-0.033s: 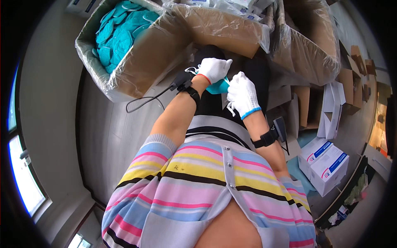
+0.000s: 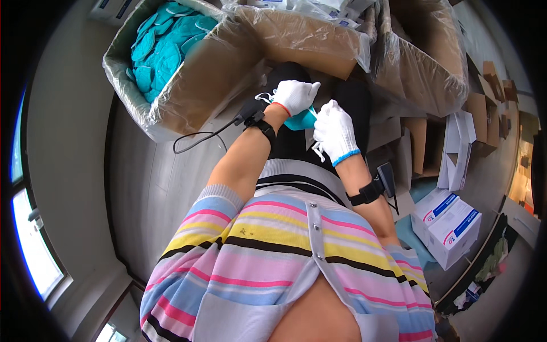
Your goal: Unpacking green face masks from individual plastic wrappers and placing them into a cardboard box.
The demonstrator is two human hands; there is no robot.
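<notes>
My left hand (image 2: pixel 296 96), in a white knit glove with a red cuff edge, is closed above my lap. Against its underside sits a teal face mask (image 2: pixel 303 121), partly hidden by the glove. A white strap (image 2: pixel 312 112) runs from the mask to my right hand (image 2: pixel 335 132), whose blue-edged white glove is closed on it. More white strap ends hang beside each glove. At the far left, a plastic-lined carton (image 2: pixel 208 88) holds a heap of teal masks (image 2: pixel 162 48).
Ahead stands a lined carton (image 2: pixel 307 43) with white packets (image 2: pixel 336 11); a deep lined carton (image 2: pixel 416 74) is on its right. White boxes (image 2: pixel 447 225) and open brown cartons (image 2: pixel 424 145) stand right. A cable (image 2: pixel 199 137) loops from my left wrist device (image 2: pixel 250 114).
</notes>
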